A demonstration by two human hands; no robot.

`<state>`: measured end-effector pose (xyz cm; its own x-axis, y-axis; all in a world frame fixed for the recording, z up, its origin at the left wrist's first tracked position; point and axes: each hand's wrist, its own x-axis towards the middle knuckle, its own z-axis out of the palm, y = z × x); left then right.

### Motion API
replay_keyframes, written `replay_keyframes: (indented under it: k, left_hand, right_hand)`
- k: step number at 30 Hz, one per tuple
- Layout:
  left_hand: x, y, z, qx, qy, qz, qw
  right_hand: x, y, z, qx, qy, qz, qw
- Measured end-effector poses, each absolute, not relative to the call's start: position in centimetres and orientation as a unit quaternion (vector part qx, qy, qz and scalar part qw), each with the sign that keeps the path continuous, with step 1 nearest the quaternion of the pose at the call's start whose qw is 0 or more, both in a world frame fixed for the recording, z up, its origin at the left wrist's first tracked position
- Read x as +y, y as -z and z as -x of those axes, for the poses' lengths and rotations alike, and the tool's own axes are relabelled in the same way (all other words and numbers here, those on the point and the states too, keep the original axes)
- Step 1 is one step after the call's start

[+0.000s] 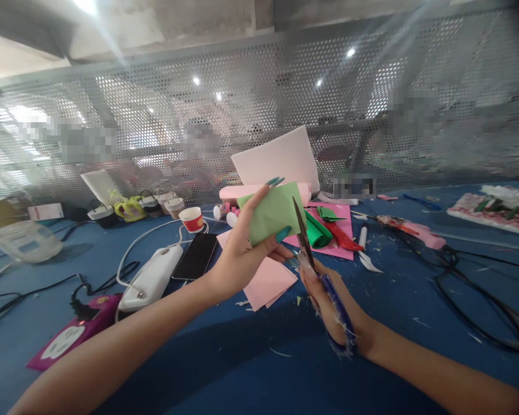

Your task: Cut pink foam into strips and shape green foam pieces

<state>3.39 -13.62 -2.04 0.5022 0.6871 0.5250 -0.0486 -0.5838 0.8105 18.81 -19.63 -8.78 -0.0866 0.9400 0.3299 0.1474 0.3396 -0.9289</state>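
Note:
Between the thumb and fingers of my left hand [242,248] is a light green sheet [272,213], paper or thin foam, held up above the table. My right hand [328,294] grips blue-handled scissors [301,227], whose blades point up at the sheet's right edge. I cannot tell whether the blades are cutting into it. Something whitish, frayed like tape or glue, clings to the scissor handles. Below my hands lie pink sheets [268,282]. Just behind the scissors are a dark green roll [318,230] and a red piece [343,237] on a bright pink sheet [349,251].
A phone [195,256], a white power strip [153,276], a purple power strip [75,334] and a red paper cup [191,220] stand to the left. Rightward lie a pink glue gun [415,229], its black cable [480,305] and a white-and-red block [488,212]. A perforated metal screen [155,115] rises behind.

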Motion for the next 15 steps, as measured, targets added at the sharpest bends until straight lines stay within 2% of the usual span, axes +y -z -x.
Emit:
replay_keyframes:
  k: [15]
  left_hand:
    - [-13.58, 2.0, -3.49, 0.196, -0.45, -0.757, 0.43]
  right_hand:
    - [-19.68, 9.06, -18.99, -0.625, -0.37, 0.443, 0.526]
